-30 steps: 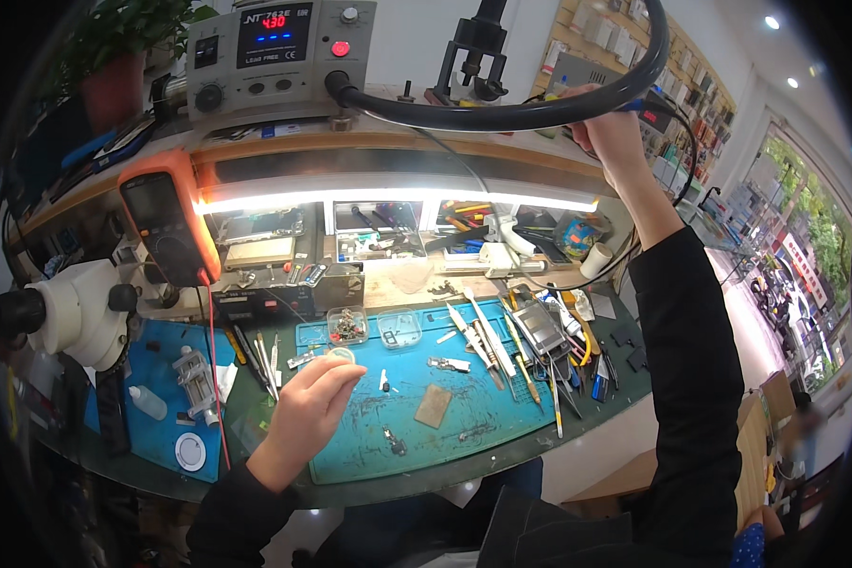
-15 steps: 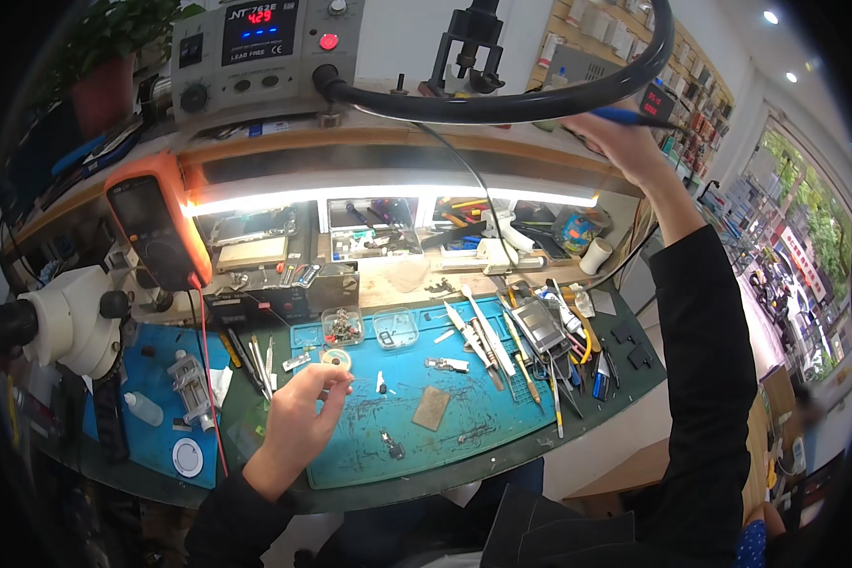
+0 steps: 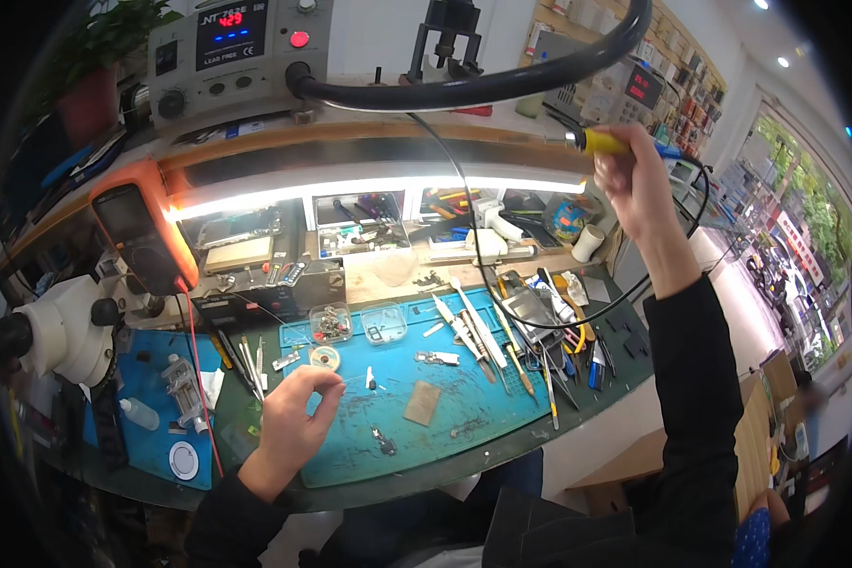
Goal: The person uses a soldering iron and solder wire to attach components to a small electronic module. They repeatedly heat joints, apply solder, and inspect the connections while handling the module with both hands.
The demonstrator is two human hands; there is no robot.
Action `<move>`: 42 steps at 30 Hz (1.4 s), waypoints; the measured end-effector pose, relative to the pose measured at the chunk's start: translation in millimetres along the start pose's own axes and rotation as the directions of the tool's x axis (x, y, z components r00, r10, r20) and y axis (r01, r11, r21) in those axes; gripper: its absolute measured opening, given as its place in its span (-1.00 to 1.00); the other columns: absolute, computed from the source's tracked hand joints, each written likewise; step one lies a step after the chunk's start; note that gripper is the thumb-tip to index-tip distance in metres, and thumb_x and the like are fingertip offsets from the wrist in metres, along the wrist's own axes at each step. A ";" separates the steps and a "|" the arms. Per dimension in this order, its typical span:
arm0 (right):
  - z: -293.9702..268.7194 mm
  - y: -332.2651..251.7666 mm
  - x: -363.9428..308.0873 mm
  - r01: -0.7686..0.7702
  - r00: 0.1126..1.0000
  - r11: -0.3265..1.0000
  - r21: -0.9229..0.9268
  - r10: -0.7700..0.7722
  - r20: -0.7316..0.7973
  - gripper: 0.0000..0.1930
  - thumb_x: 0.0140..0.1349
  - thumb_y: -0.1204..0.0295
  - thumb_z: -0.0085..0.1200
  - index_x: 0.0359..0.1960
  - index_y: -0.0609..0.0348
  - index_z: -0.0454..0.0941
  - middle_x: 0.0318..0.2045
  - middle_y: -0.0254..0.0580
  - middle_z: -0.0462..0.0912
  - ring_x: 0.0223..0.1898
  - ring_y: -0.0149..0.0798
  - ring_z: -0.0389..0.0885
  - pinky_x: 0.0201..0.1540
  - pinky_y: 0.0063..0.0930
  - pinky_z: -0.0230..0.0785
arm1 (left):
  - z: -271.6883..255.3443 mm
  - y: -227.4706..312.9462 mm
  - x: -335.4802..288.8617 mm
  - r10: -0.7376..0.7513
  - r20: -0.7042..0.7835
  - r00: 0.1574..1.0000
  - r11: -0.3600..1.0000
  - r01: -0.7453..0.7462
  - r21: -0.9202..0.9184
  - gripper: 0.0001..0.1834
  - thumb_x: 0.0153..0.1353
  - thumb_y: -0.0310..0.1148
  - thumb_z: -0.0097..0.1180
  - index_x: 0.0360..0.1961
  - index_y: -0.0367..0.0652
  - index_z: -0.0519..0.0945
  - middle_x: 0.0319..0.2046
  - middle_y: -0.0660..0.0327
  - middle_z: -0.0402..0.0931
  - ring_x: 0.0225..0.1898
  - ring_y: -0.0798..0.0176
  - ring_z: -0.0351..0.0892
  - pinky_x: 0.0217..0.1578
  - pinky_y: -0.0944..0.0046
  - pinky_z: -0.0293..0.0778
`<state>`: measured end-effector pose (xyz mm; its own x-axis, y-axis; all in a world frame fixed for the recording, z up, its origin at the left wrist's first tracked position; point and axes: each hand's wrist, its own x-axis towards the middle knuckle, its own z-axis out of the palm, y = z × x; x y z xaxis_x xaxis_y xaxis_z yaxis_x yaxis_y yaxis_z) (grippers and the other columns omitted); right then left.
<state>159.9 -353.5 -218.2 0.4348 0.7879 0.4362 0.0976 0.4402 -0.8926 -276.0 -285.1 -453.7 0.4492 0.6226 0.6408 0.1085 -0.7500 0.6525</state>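
Raised at the upper right, my right hand [image 3: 630,175] is wrapped round a soldering iron [image 3: 604,142] with a yellow and blue handle. Its metal tip end points left, and a black cable loops down from it. My left hand [image 3: 298,417] hovers over the left part of the blue mat [image 3: 483,417], thumb and forefinger pinched on what looks like thin solder wire; the strand is barely visible. Just behind those fingers lies a small round spool [image 3: 325,358]. Small metal parts [image 3: 382,440] and a flat brown square [image 3: 422,402] rest on the mat.
A thick black hose [image 3: 483,104] arches from the rework station [image 3: 227,57] on the shelf. An orange multimeter [image 3: 144,227] and a white microscope [image 3: 62,327] stand at left. Tweezers, brushes and other tools [image 3: 549,331] crowd the mat's right side, near two small clear boxes [image 3: 384,324].
My right hand has come lower and turned, bringing the iron's yellow grip and metal end into view, its cable now looping over the bench. My left hand keeps its pinch, hardly moved.
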 end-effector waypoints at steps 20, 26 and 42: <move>20.8 82.2 -223.7 0.015 0.989 0.938 -0.347 0.037 0.145 -0.47 0.49 0.13 0.29 0.23 0.37 0.63 -0.03 -0.07 0.63 -0.28 -0.40 0.70 -0.37 -0.62 0.56 | 6.8 16.7 4.6 0.113 0.280 0.953 0.991 -0.127 0.035 -0.77 0.21 -0.71 0.39 -0.17 -0.30 0.62 -0.29 0.09 0.69 -0.34 0.11 0.76 -0.31 0.21 0.66; 26.2 6.8 -50.5 0.768 0.577 0.119 -0.630 -0.556 0.598 -0.58 0.47 0.36 0.30 0.33 0.10 0.71 -0.06 -0.17 0.83 -0.18 -0.34 0.76 -0.14 -0.50 0.58 | 3.0 2.5 4.3 0.139 0.157 0.978 0.978 -0.160 0.134 -0.79 0.20 -0.67 0.41 -0.22 -0.25 0.62 -0.37 0.14 0.68 -0.40 0.15 0.75 -0.36 0.24 0.61; -4.9 -52.6 49.3 0.435 0.899 0.477 -0.764 -0.269 0.345 -0.67 0.59 0.25 0.11 0.25 0.08 0.67 -0.24 -0.34 0.74 -0.39 -0.56 0.51 -0.41 -0.55 0.31 | 6.6 -7.1 1.7 0.036 0.093 0.995 0.996 -0.043 0.077 -0.81 0.20 -0.66 0.39 -0.22 -0.22 0.64 -0.36 0.13 0.67 -0.35 0.11 0.75 -0.30 0.20 0.64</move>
<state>180.5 -339.9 -150.3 0.0560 0.7385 0.6719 0.9196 0.2239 -0.3228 -270.2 -280.2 -459.9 0.5335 0.5718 0.6232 0.1574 -0.7911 0.5911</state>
